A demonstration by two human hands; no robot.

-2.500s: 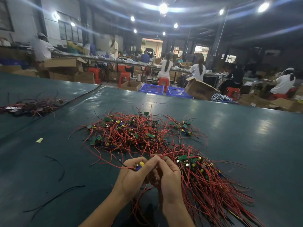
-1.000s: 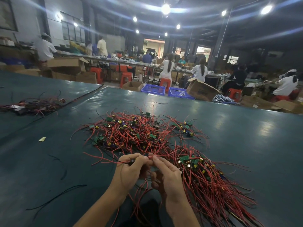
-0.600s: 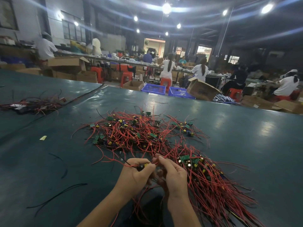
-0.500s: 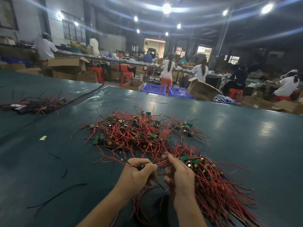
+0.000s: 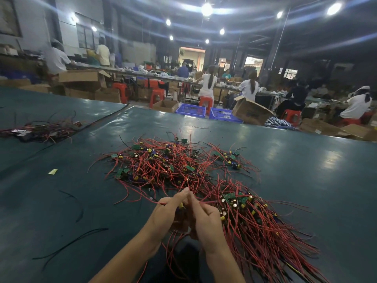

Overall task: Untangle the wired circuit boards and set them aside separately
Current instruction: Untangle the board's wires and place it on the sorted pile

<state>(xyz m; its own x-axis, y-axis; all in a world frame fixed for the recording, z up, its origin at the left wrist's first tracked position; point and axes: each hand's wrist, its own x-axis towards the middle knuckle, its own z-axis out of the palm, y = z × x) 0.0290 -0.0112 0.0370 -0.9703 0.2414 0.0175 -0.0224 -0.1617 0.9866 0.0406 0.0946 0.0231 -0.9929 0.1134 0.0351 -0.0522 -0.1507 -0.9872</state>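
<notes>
Between the left hand (image 5: pixel 166 216) and right hand (image 5: pixel 207 220) the gap has closed, the left pinching a wired circuit board (image 5: pixel 181 205), the right its red wire (image 5: pixel 202 203): likely not freed yet.

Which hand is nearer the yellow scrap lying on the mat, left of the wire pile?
Left. The yellow scrap lies far left of both; the left hand is closer, the right hand sits just right of it. Both hold a wired circuit board.
</notes>
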